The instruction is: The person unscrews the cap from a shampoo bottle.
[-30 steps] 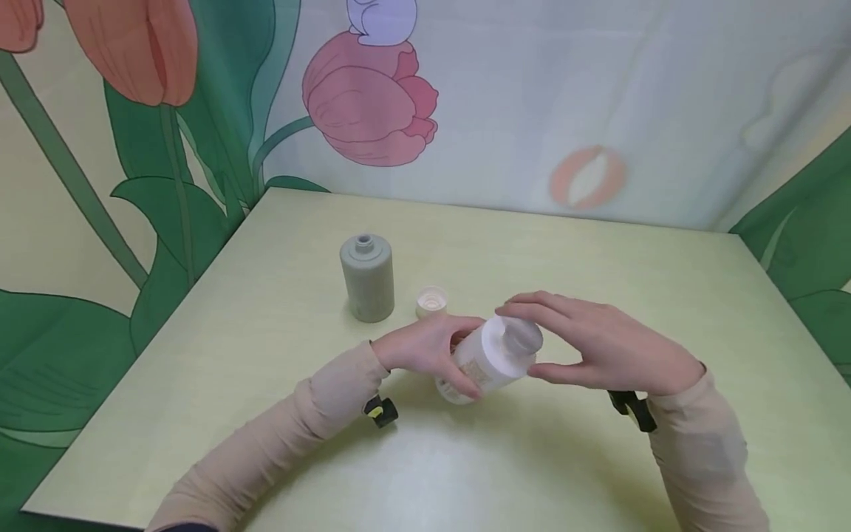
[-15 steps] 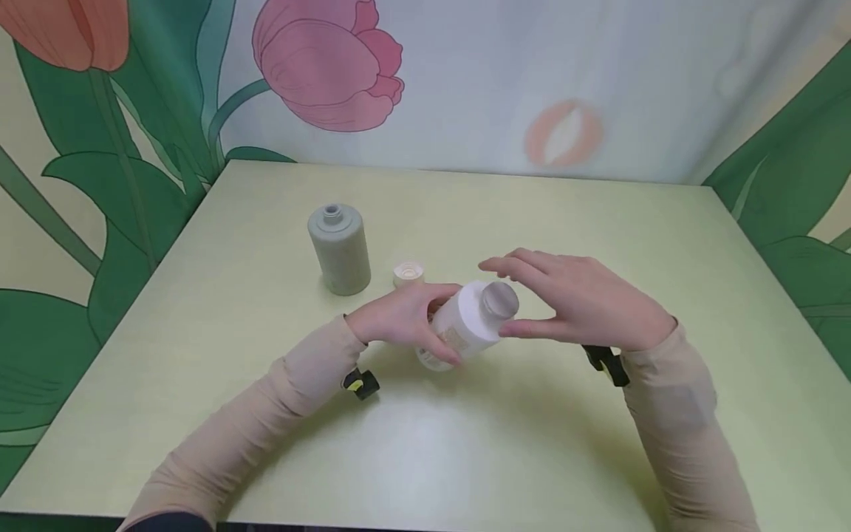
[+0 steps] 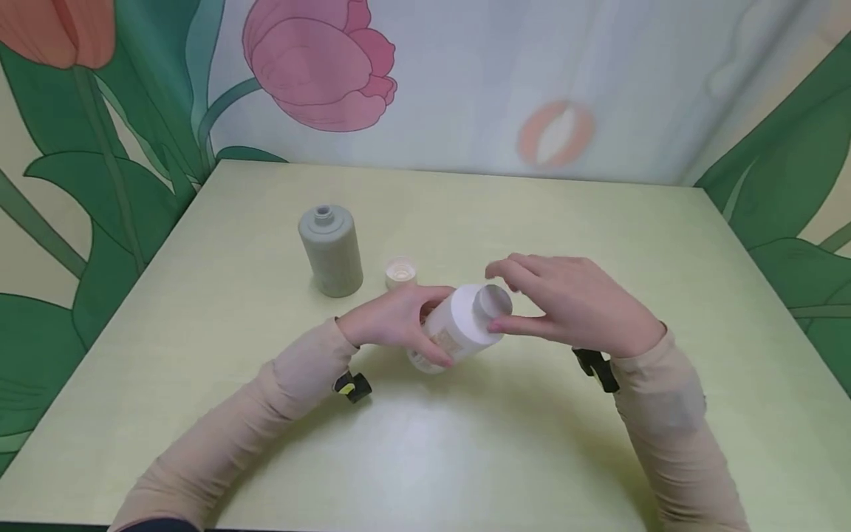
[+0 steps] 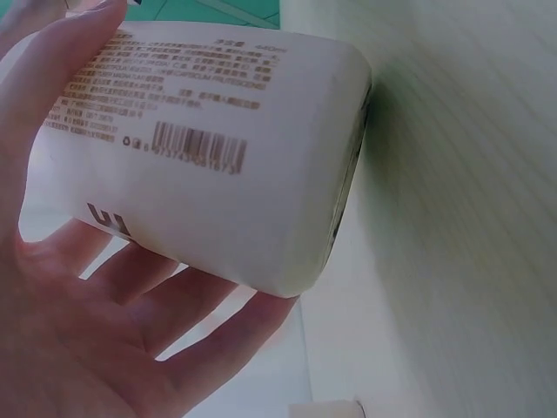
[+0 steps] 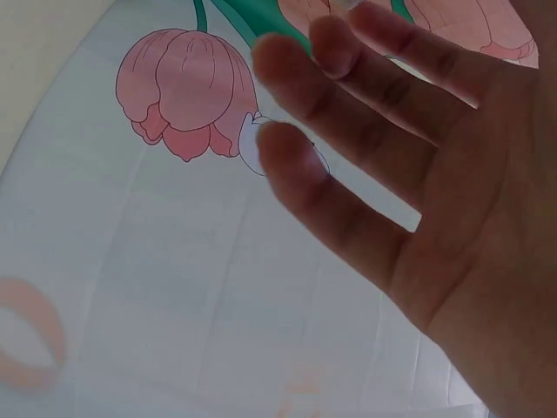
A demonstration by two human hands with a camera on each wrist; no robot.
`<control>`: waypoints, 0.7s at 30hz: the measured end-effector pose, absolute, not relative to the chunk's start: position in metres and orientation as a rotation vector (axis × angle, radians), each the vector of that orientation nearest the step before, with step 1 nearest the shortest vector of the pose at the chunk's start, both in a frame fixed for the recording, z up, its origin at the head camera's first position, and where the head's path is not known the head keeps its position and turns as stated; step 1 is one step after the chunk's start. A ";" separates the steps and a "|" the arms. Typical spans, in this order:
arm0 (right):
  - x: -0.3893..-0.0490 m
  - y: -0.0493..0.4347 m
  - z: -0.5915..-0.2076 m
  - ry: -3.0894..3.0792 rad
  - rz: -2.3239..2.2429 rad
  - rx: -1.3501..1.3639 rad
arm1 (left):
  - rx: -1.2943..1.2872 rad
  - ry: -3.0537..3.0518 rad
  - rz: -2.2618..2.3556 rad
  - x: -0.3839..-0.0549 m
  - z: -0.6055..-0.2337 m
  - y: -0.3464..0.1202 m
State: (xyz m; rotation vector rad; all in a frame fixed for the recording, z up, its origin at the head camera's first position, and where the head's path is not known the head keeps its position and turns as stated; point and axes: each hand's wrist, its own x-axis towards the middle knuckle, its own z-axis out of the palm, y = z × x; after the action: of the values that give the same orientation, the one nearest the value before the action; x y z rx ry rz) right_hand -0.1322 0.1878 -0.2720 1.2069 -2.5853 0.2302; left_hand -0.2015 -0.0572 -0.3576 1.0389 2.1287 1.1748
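My left hand [image 3: 395,318] grips a white bottle [image 3: 459,329] around its body. The bottle is tilted, with its top toward my right hand. In the left wrist view, brown print and a barcode show on the bottle [image 4: 200,148], near its base; the fingers are curled beneath it. A round greyish cap [image 3: 493,301] sits on the bottle's neck. My right hand [image 3: 572,303] is beside that cap, the thumb right at its lower side and the fingers bent loosely above it. In the right wrist view, the right hand [image 5: 435,192] has spread, slightly bent fingers with nothing between them.
A grey-green bottle [image 3: 332,255] with a bare neck stands upright on the pale table [image 3: 425,458], left of the hands. Close to it lies a small white cap [image 3: 401,272], ringed inside, just behind my left hand. A flower-printed cloth [image 3: 459,89] hangs behind the table.
The head view has shifted. My right fingers have lifted off the cap and spread, then bent a little again. My left hand keeps its grip on the tilted bottle.
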 end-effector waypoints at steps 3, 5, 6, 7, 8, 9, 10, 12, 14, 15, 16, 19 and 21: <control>-0.131 0.187 -0.274 -2.600 0.180 1.191 | 1.049 2.128 1.181 -0.201 -0.358 -0.057; -0.130 0.188 -0.273 -2.608 0.185 1.219 | 1.047 2.126 1.179 -0.201 -0.358 -0.057; -0.129 0.189 -0.273 -2.613 0.194 1.225 | 1.046 2.125 1.178 -0.200 -0.358 -0.056; -0.129 0.190 -0.273 -2.620 0.202 1.219 | 1.052 2.125 1.173 -0.200 -0.359 -0.055; -0.128 0.191 -0.273 -2.626 0.208 1.204 | 1.057 2.127 1.166 -0.201 -0.359 -0.054; -0.127 0.191 -0.273 -2.633 0.216 1.180 | 1.062 2.127 1.161 -0.201 -0.360 -0.053; -0.126 0.191 -0.274 -2.646 0.224 1.149 | 1.067 2.125 1.160 -0.201 -0.361 -0.051; -0.125 0.188 -0.276 -2.668 0.230 1.083 | 1.077 2.125 1.156 -0.201 -0.362 -0.050; -0.125 0.185 -0.278 -2.689 0.232 1.044 | 1.078 2.120 1.156 -0.202 -0.363 -0.048; -0.125 0.184 -0.279 -2.687 0.232 1.049 | 1.073 2.115 1.158 -0.202 -0.364 -0.048; -0.125 0.184 -0.280 -2.682 0.228 1.064 | 1.068 2.113 1.155 -0.202 -0.364 -0.048; -0.126 0.187 -0.279 -2.622 0.216 1.137 | 1.059 2.109 1.152 -0.203 -0.364 -0.047; -0.127 0.192 -0.278 -2.572 0.217 1.196 | 1.054 2.113 1.149 -0.203 -0.364 -0.045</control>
State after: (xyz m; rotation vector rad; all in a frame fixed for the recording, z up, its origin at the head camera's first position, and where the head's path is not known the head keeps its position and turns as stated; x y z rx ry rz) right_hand -0.1265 0.1918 -0.2782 1.1964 -2.5724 0.2165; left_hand -0.2032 -0.0449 -0.3637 1.0537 2.1125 1.1491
